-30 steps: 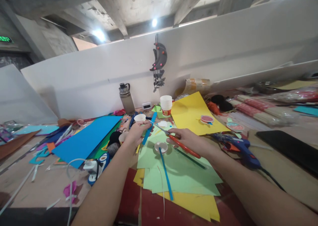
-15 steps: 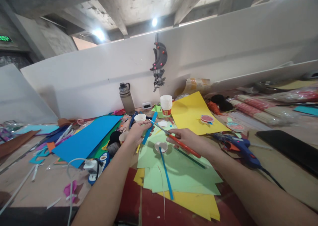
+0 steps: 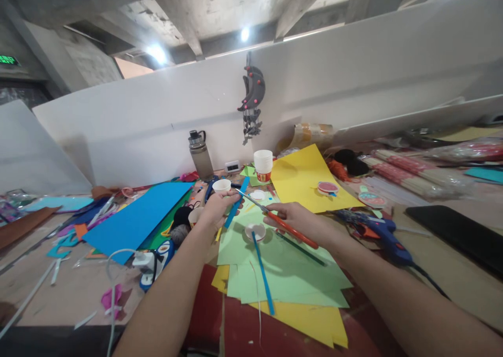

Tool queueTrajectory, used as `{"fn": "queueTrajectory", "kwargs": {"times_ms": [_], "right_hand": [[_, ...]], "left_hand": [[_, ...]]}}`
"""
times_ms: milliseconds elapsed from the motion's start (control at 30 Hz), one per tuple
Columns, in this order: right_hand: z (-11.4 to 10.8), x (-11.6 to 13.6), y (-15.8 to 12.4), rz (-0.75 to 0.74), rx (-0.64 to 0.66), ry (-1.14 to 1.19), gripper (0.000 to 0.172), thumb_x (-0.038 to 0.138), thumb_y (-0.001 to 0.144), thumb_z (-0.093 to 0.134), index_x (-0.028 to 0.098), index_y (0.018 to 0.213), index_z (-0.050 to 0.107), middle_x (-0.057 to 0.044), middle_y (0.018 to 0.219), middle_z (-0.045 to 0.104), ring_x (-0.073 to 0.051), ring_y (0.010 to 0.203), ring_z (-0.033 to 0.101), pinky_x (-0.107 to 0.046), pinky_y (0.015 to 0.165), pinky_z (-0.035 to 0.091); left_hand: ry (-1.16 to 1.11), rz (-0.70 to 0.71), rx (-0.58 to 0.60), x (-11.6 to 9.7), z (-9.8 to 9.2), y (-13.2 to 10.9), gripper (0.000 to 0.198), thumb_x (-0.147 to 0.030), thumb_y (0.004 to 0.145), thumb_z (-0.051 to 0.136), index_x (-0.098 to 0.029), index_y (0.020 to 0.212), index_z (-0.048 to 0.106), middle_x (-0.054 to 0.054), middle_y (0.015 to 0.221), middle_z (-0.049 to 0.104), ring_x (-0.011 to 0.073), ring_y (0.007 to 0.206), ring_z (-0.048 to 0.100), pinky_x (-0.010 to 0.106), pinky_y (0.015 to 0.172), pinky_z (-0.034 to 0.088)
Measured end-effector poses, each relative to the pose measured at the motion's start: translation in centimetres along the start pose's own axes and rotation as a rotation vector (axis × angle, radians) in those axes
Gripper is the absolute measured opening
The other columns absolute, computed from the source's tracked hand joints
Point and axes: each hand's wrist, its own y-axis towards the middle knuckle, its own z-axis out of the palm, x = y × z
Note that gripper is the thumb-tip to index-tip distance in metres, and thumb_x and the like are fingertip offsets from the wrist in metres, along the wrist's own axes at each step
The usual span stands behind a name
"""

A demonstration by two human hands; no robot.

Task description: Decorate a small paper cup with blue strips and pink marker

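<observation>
Left hand pinching narrow blue paper strip, right hand gripping red-handled scissors above pale green paper sheet; best cut with strip taut.

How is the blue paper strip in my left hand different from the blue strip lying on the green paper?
The blue strip in the left hand is pinched at the fingertips and raised off the table; the blue strip on the green paper lies flat, untouched. The held strip looks shorter and wider, the lying strip longer and thinner. Both are narrow blue paper strips.
</observation>
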Motion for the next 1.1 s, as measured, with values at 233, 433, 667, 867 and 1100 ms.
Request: {"fn": "queueTrajectory", "kwargs": {"times_ms": [233,433,667,867,1100], "right_hand": [[-0.02,0.07,0.01,0.012,0.011,-0.009,0.047,0.056,0.077,0.053,0.019,0.1,0.07,-0.002,0.073,0.063,-0.013,0.06,0.048,-0.022,0.055,0.038],[0.01,0.07,-0.05,0.005,-0.002,-0.013,0.045,0.056,0.076,0.053,0.02,0.097,0.071,-0.001,0.07,0.063,-0.012,0.059,0.047,-0.022,0.055,0.038],[-0.05,0.06,-0.01,-0.003,0.022,-0.008,0.043,0.055,0.078,0.053,0.02,0.096,0.07,-0.001,0.071,0.062,-0.011,0.058,0.047,-0.021,0.054,0.037],[0.03,-0.2,0.06,-0.001,0.045,0.014,0.044,0.056,0.078,0.051,0.019,0.094,0.069,0.001,0.064,0.057,-0.011,0.055,0.044,-0.021,0.052,0.035],[0.11,-0.38,0.03,0.011,0.05,-0.002,0.045,0.057,0.078,0.051,0.019,0.091,0.07,0.0,0.066,0.058,-0.011,0.056,0.044,-0.022,0.051,0.035]], "left_hand": [[0.004,0.0,0.005,0.02,-0.04,0.02,0.023,-0.027,0.063,0.074,-0.013,0.077,0.063,0.004,0.065,0.064,0.0108,0.053,0.057,0.022,0.048,0.047],[0.009,-0.004,0.01,0.07,-0.12,0.14,0.023,-0.027,0.063,0.074,-0.013,0.078,0.063,0.006,0.068,0.065,0.0112,0.054,0.058,0.022,0.047,0.047],[0.017,-0.021,-0.003,-0.05,-0.1,0.02,0.022,-0.026,0.064,0.073,-0.013,0.078,0.062,0.005,0.067,0.065,0.0115,0.055,0.058,0.022,0.048,0.047],[0.016,-0.03,-0.003,0.09,-0.23,0.17,0.022,-0.025,0.063,0.074,-0.013,0.076,0.063,0.005,0.065,0.064,0.0113,0.054,0.058,0.022,0.047,0.047],[0.011,-0.049,0.0,0.05,-0.14,0.13,0.02,-0.023,0.063,0.074,-0.013,0.076,0.063,0.005,0.065,0.065,0.0114,0.054,0.058,0.022,0.047,0.047]]}}
